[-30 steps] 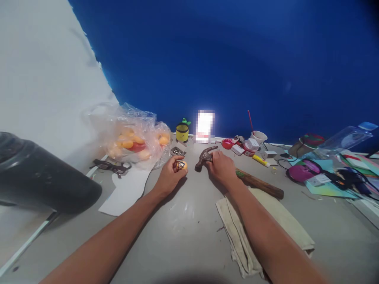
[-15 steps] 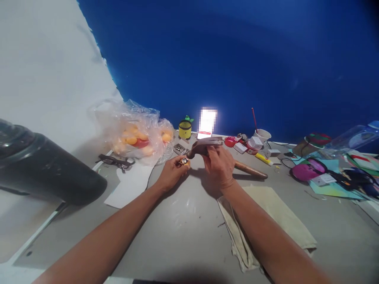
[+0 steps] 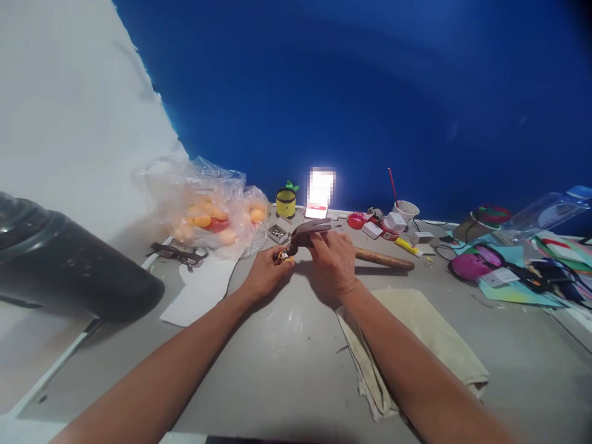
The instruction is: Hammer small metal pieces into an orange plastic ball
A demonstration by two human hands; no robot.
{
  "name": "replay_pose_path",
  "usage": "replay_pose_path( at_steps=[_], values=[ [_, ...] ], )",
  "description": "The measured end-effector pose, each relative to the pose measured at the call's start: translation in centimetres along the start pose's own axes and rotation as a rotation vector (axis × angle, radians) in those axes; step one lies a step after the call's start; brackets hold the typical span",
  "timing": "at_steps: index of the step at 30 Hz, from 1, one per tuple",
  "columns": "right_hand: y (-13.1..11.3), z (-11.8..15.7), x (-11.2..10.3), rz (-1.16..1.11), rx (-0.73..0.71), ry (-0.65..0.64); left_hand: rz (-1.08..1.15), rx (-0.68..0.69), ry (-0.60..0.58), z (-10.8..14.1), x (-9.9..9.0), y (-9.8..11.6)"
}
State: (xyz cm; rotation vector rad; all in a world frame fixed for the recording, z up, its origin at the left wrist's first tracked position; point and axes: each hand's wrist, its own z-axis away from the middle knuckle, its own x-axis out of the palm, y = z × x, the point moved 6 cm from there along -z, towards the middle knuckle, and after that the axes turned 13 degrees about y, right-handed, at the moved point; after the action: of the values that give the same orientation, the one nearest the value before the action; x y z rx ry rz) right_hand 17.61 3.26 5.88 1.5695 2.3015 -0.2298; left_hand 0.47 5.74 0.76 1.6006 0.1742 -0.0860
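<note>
Hammer head (image 3: pixel 305 234) between both hands (image 3: pixel 267 272) (image 3: pixel 333 259)

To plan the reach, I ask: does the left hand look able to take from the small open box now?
Probably not without letting go: the left hand holds a small orange object, though the open box lies close beyond.

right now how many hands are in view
2: the left hand, holding a small orange object, and, just right of it, the right hand, gripping the hammer near its head. No other hand shows.
</note>
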Motion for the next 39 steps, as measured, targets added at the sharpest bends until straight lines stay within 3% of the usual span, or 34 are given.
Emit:
replay_pose_path(
  at_steps=[6, 14, 18, 23, 27, 32, 39],
  values=[
    [-0.3, -0.6, -0.6, 0.032, 0.014, 0.062, -0.01, 0.012, 0.032, 0.0, -0.2, 0.2],
    [-0.3, -0.8, -0.6, 0.019, 0.038, 0.045, -0.034, 0.032, 0.015, -0.2, -0.1, -0.1],
    [-0.4, -0.8, -0.1, -0.008, -0.002, -0.033, -0.047, 0.048, -0.001, -0.2, 0.0, -0.2],
    [0.5, -1.0, -0.2, 0.038, 0.065, -0.002, -0.024, 0.052, 0.029, -0.2, -0.2, -0.2],
    [-0.5, -0.7, 0.0, -0.014, 0.008, -0.054, 0.01, 0.022, -0.002, 0.0, 0.0, 0.0],
    [-0.6, -0.8, -0.4, 0.009, 0.06, -0.011, 0.009, 0.001, 0.008, 0.0, -0.1, 0.5],
    [-0.5, -1.0, -0.5, 0.018, 0.015, -0.028, 0.051, -0.056, 0.023, 0.0, -0.2, 0.7]
  ],
)
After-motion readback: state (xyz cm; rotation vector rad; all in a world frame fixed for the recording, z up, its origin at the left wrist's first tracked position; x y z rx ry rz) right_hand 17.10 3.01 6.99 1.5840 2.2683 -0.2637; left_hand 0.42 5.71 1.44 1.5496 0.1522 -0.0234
